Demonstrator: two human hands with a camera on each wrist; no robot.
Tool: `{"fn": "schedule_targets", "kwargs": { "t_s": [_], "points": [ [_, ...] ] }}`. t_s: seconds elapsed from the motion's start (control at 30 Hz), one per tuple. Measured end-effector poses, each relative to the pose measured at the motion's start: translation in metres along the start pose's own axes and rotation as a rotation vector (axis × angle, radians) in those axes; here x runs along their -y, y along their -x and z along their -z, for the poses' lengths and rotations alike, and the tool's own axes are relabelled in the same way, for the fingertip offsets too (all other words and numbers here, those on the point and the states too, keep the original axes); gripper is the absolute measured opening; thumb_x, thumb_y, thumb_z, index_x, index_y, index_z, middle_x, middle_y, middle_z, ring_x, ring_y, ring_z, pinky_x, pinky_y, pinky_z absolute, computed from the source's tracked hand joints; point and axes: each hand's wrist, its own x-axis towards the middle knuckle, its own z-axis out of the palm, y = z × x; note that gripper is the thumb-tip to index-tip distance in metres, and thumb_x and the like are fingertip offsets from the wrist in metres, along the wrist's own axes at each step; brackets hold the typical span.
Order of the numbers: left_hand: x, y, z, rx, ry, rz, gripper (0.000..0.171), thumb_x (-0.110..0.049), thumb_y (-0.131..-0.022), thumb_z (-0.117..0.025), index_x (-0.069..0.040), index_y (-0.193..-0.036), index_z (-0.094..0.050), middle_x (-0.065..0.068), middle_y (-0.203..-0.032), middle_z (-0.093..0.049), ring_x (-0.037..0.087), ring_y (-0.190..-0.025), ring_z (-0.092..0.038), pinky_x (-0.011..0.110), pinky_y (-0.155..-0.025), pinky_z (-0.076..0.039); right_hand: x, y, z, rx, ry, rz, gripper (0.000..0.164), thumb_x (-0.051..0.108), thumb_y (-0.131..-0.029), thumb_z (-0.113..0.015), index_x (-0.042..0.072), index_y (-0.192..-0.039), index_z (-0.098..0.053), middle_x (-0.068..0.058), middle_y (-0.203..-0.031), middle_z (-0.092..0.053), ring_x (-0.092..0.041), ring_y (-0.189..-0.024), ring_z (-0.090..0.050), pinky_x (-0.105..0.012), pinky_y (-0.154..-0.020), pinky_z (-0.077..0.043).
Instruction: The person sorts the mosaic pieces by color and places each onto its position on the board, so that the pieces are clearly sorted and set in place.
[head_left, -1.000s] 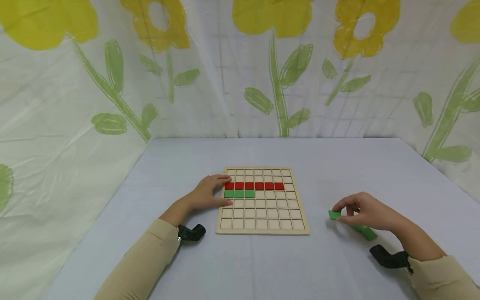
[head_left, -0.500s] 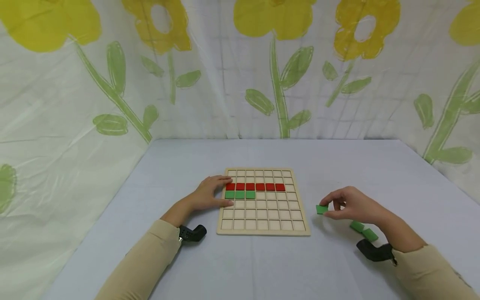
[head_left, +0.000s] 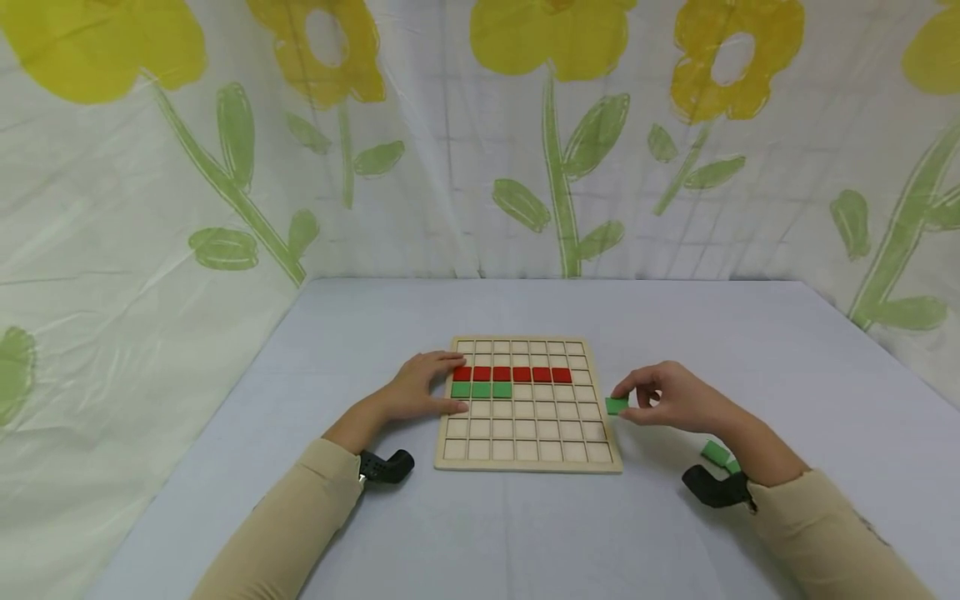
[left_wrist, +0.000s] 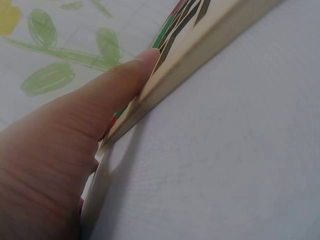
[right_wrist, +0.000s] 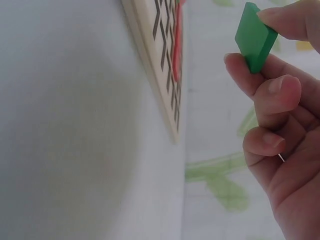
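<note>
A wooden grid board (head_left: 528,465) lies mid-table. One of its rows bears several red tiles (head_left: 522,375), and the row just nearer starts at the left with three green tiles (head_left: 482,390). My left hand (head_left: 415,387) rests on the board's left edge, thumb and fingers spread; its thumb (left_wrist: 112,87) lies over the rim in the left wrist view. At the right edge, my right hand (head_left: 671,398) pinches a green square tile (right_wrist: 255,37) between thumb and index finger, above the table. The other fingers curl behind it.
Loose green tiles (head_left: 716,452) lie on the table to the right, partly hidden by the right wrist and its black camera mount (head_left: 716,487). A white cloth with painted flowers (head_left: 551,167) hangs behind the white table (head_left: 360,533).
My right hand has carried the green tile leftward from the loose tiles to the board's right edge. The left hand has stayed on the board.
</note>
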Motion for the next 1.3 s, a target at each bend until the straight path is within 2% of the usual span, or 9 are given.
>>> {"fn": "schedule_targets", "kwargs": {
  "t_s": [0.17,0.47,0.9,1.07,1.3],
  "points": [
    [-0.001,0.000,0.001,0.004,0.003,-0.001,0.077,-0.049,-0.078,-0.069,-0.015,-0.141,-0.041,0.007,-0.149,-0.036,0.029,-0.140,-0.025,0.052,-0.116,-0.013,0.003,-0.012,-0.004,0.004,-0.011,0.027,0.014,0.010,-0.081,-0.070,0.006,-0.094,-0.070,-0.002,-0.086,-0.067,0.000,-0.062,-0.048,-0.019,-0.055,-0.041],
    [0.000,0.001,0.001,0.006,-0.009,0.000,0.078,-0.051,-0.078,-0.068,-0.016,-0.142,-0.040,0.006,-0.149,-0.035,0.029,-0.140,-0.025,0.052,-0.116,-0.014,0.013,-0.034,-0.012,0.014,-0.021,0.036,0.015,0.012,-0.080,-0.071,0.008,-0.095,-0.070,-0.003,-0.091,-0.070,-0.001,-0.062,-0.049,-0.020,-0.058,-0.043],
    [0.000,0.000,0.001,0.011,-0.002,0.001,0.077,-0.050,-0.078,-0.068,-0.016,-0.142,-0.040,0.006,-0.149,-0.035,0.029,-0.141,-0.024,0.051,-0.116,-0.012,0.015,-0.046,-0.018,0.027,-0.031,0.019,0.017,0.015,-0.080,-0.072,0.006,-0.095,-0.072,-0.003,-0.088,-0.070,-0.002,-0.062,-0.051,-0.021,-0.057,-0.044],
    [0.001,0.000,0.000,0.011,-0.006,-0.003,0.078,-0.050,-0.078,-0.069,-0.015,-0.142,-0.040,0.006,-0.149,-0.035,0.028,-0.141,-0.024,0.050,-0.117,-0.010,0.021,-0.055,-0.021,0.032,-0.036,0.037,0.018,0.016,-0.080,-0.072,0.006,-0.095,-0.072,-0.002,-0.085,-0.069,-0.003,-0.062,-0.051,-0.021,-0.055,-0.043],
    [0.000,0.000,0.001,0.010,-0.003,-0.011,0.078,-0.049,-0.078,-0.069,-0.014,-0.142,-0.041,0.007,-0.149,-0.035,0.029,-0.141,-0.024,0.050,-0.117,-0.011,0.029,-0.066,-0.025,0.058,-0.040,0.006,0.018,0.018,-0.079,-0.074,0.008,-0.094,-0.072,0.002,-0.079,-0.066,-0.006,-0.061,-0.050,-0.020,-0.053,-0.043]
  ]
}}
